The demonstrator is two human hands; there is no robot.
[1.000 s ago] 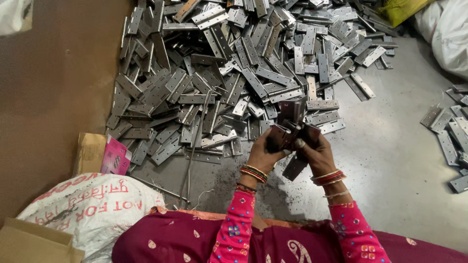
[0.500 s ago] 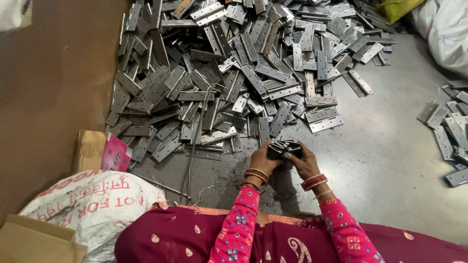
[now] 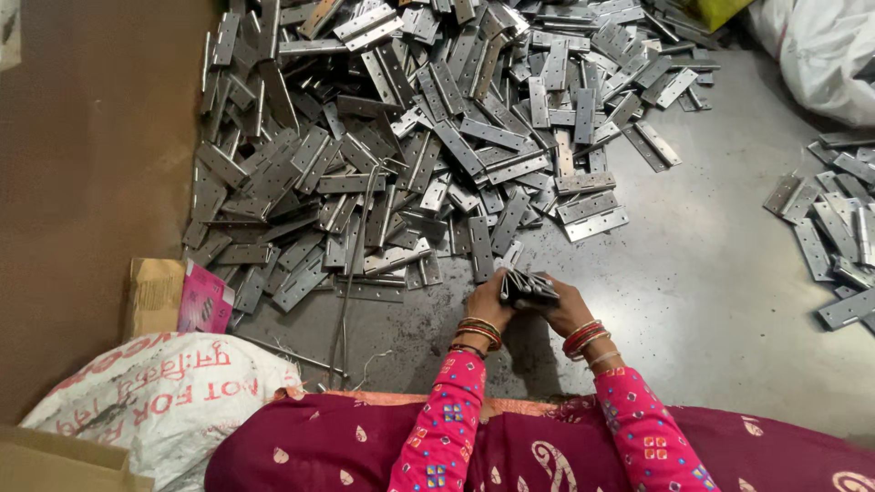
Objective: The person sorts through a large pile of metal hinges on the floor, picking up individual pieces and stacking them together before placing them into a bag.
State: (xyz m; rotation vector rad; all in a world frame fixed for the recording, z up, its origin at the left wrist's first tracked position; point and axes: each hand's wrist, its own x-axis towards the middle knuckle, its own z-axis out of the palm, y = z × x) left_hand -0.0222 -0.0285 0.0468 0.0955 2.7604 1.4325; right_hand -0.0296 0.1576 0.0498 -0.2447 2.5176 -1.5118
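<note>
Both hands closed round one small stack of metal hinges, held low over grey floor, just in front of lap. Left hand grips stack's left end, right hand its right end. Exact count in stack unclear. Stack's long axis runs left-right, tilted slightly. Large hinge pile beyond, too many to count. Smaller hinge heap far right. One white sack, one pink packet at left.
</note>
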